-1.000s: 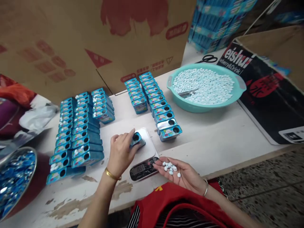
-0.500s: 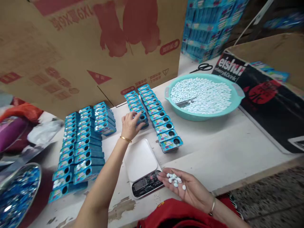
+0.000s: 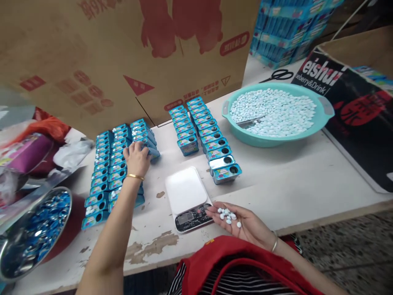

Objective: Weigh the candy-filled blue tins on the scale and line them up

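Observation:
My left hand [image 3: 136, 157] reaches out to the left block of blue tins [image 3: 110, 172]. Its fingers are curled over a blue tin [image 3: 152, 152] at the near end of that block's right-hand row. My right hand [image 3: 238, 223] lies palm up at the table's front edge, fingers spread, with a small pile of white candies [image 3: 227, 216] in it. A white kitchen scale [image 3: 186, 190] stands between my hands with nothing on its platform. Two more rows of open blue tins [image 3: 208, 137] run back from the scale.
A teal basin [image 3: 326, 110] of white candies with a metal scoop [image 3: 249, 121] stands at the back right. Scissors [image 3: 278, 76] lie behind it. A metal bowl of blue caps [image 3: 33, 231] is at the left. A big cardboard box [image 3: 123, 61] walls the back; a black carton [image 3: 356, 106] lies right.
My left hand took the tin off the scale, passed over the middle rows and now rests at the left block. The scale's platform is bare. My right hand stayed put.

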Tool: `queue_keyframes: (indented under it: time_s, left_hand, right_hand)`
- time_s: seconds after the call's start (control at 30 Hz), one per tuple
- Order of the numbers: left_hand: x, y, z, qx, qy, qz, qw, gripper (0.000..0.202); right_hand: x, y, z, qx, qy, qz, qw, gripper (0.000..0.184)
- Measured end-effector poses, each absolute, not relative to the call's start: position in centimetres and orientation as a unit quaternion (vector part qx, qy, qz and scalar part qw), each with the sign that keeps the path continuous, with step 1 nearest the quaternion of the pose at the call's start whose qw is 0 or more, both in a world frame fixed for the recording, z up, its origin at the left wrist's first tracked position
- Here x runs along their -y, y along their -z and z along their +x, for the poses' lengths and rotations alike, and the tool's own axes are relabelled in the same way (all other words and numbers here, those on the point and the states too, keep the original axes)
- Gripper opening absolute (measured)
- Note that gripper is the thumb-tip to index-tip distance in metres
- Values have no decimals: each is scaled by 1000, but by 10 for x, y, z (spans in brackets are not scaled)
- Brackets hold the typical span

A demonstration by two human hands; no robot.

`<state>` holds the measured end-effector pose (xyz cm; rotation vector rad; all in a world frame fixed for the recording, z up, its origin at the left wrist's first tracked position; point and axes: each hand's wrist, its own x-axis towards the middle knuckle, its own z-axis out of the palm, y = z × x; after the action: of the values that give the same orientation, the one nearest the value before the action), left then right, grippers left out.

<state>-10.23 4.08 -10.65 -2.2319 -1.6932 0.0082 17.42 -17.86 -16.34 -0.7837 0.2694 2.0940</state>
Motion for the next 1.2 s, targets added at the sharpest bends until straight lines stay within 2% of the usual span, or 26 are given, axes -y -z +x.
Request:
queue_keyframes:
  time_s: [0.2, 0.43, 0.57, 0.63, 0.73, 0.9, 1.2]
  left_hand:
    - [49, 58, -45, 488, -73, -862, 112, 19]
    - [72, 74, -4, 425, -140, -894, 39, 14]
    - [88, 67, 1, 415, -34, -908, 54, 20]
    - [110, 71, 9, 376, 10, -927, 13, 19]
    - [150, 96, 27, 300, 16, -950, -88, 14]
    - [183, 143, 47, 301, 63, -943, -125, 9]
    - [185, 152, 46, 337, 114, -922, -151, 8]
  right_hand:
    - [186, 163, 178, -102, -828, -342, 433, 21]
    - [195, 158, 177, -99, -836, -335, 423, 22]
    - [198, 158, 179, -113, -838, -321, 427, 25]
    - [198, 161, 179, -122, -842, -301, 430, 27]
    - [200, 166, 181, -141, -842, -273, 444, 25]
    - [208, 174, 188, -159, -839, -286, 435, 10]
    - [215, 182, 188, -81, -826, -349, 435, 9]
